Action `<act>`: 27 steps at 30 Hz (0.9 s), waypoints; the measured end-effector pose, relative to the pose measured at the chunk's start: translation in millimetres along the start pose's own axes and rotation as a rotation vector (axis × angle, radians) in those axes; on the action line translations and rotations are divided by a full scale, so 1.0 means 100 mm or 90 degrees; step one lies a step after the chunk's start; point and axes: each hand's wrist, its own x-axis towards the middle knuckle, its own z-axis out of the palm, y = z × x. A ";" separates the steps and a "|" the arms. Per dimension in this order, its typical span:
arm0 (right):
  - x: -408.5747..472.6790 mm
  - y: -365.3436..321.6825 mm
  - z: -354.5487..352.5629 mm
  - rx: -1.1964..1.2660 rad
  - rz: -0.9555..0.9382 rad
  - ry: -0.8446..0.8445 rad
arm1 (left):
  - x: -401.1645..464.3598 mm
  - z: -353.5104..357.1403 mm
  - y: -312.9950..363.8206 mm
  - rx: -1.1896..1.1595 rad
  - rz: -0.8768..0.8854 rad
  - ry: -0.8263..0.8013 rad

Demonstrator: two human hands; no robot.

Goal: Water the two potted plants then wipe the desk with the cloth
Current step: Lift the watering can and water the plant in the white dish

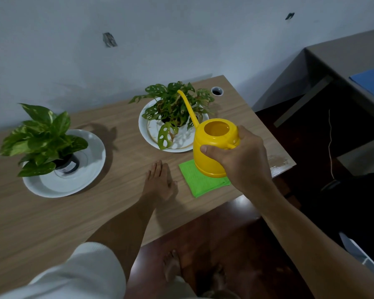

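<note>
Head view: the right hand (238,156) grips the yellow watering can (214,147) above the green cloth (201,182), spout toward the monstera plant (173,106). The left hand (160,180) rests flat and empty on the worktop (121,160). Watering appears under way at most; the pothos plant (41,137) and the wiping remain.

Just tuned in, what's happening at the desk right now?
The person's right hand holds a yellow watering can lifted above the green cloth, its spout reaching into the holey-leaved plant on a white plate. The left hand rests flat on the desk. The variegated plant sits on its own plate at left. The cloth lies folded, not in either hand.
</note>
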 end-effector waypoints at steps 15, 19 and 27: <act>0.04 0.07 -0.25 -0.054 0.005 0.001 | -0.02 -0.02 0.03 -0.005 -0.005 0.004; 0.05 0.03 -0.27 -0.035 0.009 0.000 | -0.03 -0.03 0.03 -0.015 -0.005 0.006; 0.07 -0.05 -0.22 0.002 0.012 -0.009 | -0.01 -0.02 0.02 -0.007 -0.003 0.000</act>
